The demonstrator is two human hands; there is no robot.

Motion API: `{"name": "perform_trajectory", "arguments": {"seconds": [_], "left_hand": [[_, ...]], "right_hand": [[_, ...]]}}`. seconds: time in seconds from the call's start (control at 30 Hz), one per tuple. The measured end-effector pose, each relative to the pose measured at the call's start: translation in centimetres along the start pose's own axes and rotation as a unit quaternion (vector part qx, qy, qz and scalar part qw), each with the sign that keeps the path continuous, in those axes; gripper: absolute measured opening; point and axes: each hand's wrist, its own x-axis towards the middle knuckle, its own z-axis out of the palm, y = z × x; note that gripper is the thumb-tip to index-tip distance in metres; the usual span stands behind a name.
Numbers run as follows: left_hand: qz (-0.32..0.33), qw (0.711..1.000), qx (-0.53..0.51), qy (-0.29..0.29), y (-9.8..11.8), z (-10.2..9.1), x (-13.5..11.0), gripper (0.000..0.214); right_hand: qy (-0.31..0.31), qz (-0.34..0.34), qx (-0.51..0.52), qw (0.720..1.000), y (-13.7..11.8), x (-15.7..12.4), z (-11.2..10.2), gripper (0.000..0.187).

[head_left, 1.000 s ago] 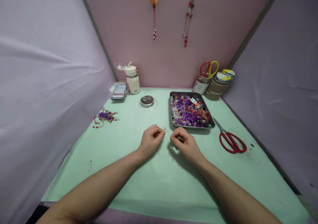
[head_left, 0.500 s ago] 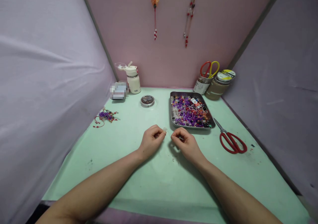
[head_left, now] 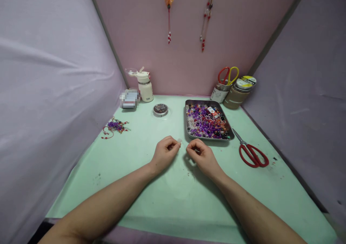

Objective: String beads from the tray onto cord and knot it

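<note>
Low over the green tabletop, my left hand (head_left: 166, 150) is closed in a pinch. A small cluster of clear beads (head_left: 180, 141) shows at its thumb and fingertips. My right hand (head_left: 200, 154) is a short gap away, thumb and forefinger pressed together; whatever they pinch is too fine to see. Just beyond the right hand lies a metal tray (head_left: 210, 139) filled with purple, clear, black and orange beads (head_left: 202, 123). Tangled red and white cord (head_left: 212, 120) rests on those beads.
Red-handled scissors (head_left: 250, 152) lie right of the tray. Behind stand a can (head_left: 220, 92) holding scissors and a brown jar (head_left: 236, 97) with a spool on top. Leftward are a round container (head_left: 160, 109), a cream bottle (head_left: 146, 89) and a beaded ornament (head_left: 116, 125).
</note>
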Motion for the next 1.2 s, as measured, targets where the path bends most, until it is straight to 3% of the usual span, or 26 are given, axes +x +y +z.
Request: {"name": "perform_trajectory", "arguments": {"seconds": [0.43,1.2], "left_hand": [[-0.018,1.0,-0.006,-0.001,-0.06,0.05,0.02,0.022],[0.078,0.994,0.074,-0.018,0.23,0.1,-0.27,0.02]], "right_hand": [[0.001,0.0,-0.002,1.0,0.23,0.1,0.05,0.012],[0.015,0.025,-0.01,1.0,0.25,0.11,0.13,0.015]]}}
